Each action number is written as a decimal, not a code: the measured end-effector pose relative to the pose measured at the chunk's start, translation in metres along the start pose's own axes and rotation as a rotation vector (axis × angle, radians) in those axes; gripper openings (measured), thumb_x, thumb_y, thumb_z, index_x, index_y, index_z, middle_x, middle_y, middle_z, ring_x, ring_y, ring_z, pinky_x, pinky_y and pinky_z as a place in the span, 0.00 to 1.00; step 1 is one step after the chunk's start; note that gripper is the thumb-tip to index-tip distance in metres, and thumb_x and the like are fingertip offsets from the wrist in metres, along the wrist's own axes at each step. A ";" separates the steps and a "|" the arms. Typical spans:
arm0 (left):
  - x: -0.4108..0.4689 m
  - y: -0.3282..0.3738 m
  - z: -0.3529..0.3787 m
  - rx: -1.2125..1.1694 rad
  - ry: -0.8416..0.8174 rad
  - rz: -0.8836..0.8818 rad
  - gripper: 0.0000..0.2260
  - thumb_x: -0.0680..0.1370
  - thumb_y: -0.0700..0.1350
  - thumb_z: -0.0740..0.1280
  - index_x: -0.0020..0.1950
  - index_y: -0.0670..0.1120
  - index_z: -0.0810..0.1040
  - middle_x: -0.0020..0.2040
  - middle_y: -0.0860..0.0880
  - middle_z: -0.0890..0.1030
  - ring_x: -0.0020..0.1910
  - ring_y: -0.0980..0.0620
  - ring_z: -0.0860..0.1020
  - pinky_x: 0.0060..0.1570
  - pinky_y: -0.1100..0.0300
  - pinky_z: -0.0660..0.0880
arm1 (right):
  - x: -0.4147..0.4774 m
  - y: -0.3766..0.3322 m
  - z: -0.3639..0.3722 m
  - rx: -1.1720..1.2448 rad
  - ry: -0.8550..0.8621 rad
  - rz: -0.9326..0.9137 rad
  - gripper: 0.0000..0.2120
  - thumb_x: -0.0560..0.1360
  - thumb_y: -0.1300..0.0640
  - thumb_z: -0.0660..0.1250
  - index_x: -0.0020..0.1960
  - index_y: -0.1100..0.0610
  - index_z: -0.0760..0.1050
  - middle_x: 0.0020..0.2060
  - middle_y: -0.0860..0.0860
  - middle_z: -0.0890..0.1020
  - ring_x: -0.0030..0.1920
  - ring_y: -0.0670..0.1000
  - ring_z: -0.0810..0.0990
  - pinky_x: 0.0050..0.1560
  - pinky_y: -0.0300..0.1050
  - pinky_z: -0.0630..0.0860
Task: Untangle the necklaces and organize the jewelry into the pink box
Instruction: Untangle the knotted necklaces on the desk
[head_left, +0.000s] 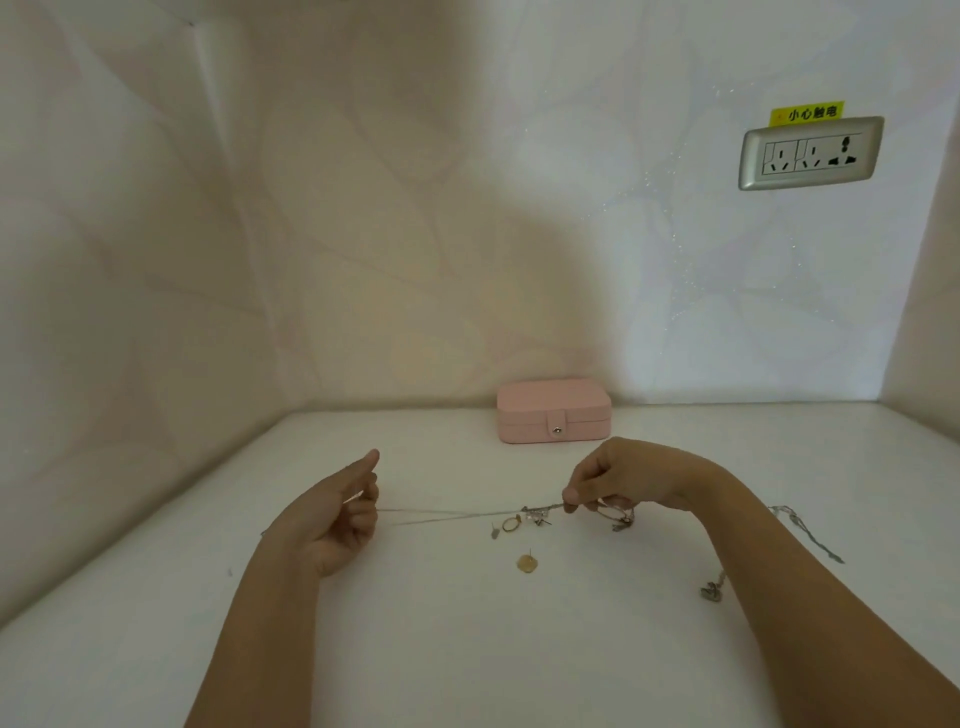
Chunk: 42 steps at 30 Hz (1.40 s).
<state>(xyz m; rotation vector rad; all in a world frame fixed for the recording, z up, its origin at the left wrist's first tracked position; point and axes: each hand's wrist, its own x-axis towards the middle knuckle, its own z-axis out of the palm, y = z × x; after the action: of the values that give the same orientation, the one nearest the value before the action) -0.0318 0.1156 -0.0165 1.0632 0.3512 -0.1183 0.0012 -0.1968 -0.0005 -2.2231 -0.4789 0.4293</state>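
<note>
left hand (348, 512) pinches a thin silver chain (447, 514) between thumb and forefinger, the other fingers curled in toward the palm. right hand (608, 478) pinches the same chain at the far end, fingers (570, 496) pressed together right at the tangle (540, 512). the chain is taut between the two hands, long axis left to right and nearly level, and looks to be just off the tabletop (467, 649). key relation: the tangle sits at the right end, touching or just beside the right fingers and well apart from the left hand, so the right hand is the one placed to pick the knot while the left only holds tension. more silver bits (618, 514) hang under the right hand, too blurred to sort. loose on the tabletop just below the tangle are a gold ring (510, 523), a small silver piece (494, 531) beside it, and a gold stud (527, 564) nearer the person. a second chain (810, 535) trails off past the right forearm, with a pendant (710, 592) near that arm; whether it joins the tangle cannot be told. pink box (553, 410) stands at the back of the tabletop against the wall, snap closed, beyond both hands and a bit nearer the right one. nothing is in it yet by the look of things, so the task reads as early, at the untangling step. risk: pulling harder along the chain would likely tighten the knot. a socket (810, 153) is on the wall, upper right.
</note>
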 end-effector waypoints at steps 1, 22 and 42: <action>-0.002 0.000 0.000 0.056 0.019 0.008 0.19 0.66 0.46 0.75 0.52 0.45 0.72 0.32 0.50 0.73 0.18 0.59 0.60 0.16 0.71 0.60 | 0.000 -0.001 0.002 0.004 -0.025 0.002 0.09 0.76 0.55 0.69 0.39 0.57 0.80 0.26 0.45 0.75 0.25 0.45 0.65 0.31 0.36 0.64; -0.037 0.008 -0.008 1.080 0.032 0.130 0.15 0.72 0.59 0.70 0.51 0.49 0.81 0.48 0.51 0.77 0.46 0.50 0.71 0.47 0.60 0.67 | 0.005 -0.012 0.025 0.058 0.044 -0.129 0.06 0.75 0.59 0.69 0.49 0.54 0.85 0.33 0.50 0.82 0.26 0.45 0.68 0.28 0.34 0.62; -0.042 -0.028 0.058 0.968 -0.237 0.329 0.11 0.75 0.43 0.71 0.56 0.52 0.81 0.51 0.55 0.84 0.51 0.61 0.80 0.51 0.68 0.72 | 0.008 -0.029 0.044 0.260 0.091 -0.286 0.09 0.76 0.53 0.67 0.46 0.57 0.82 0.21 0.48 0.72 0.22 0.43 0.64 0.32 0.35 0.65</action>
<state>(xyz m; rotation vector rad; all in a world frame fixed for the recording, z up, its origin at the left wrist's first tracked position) -0.0658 0.0487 -0.0001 2.0240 -0.1358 -0.1189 -0.0168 -0.1476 -0.0066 -1.8801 -0.6437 0.2240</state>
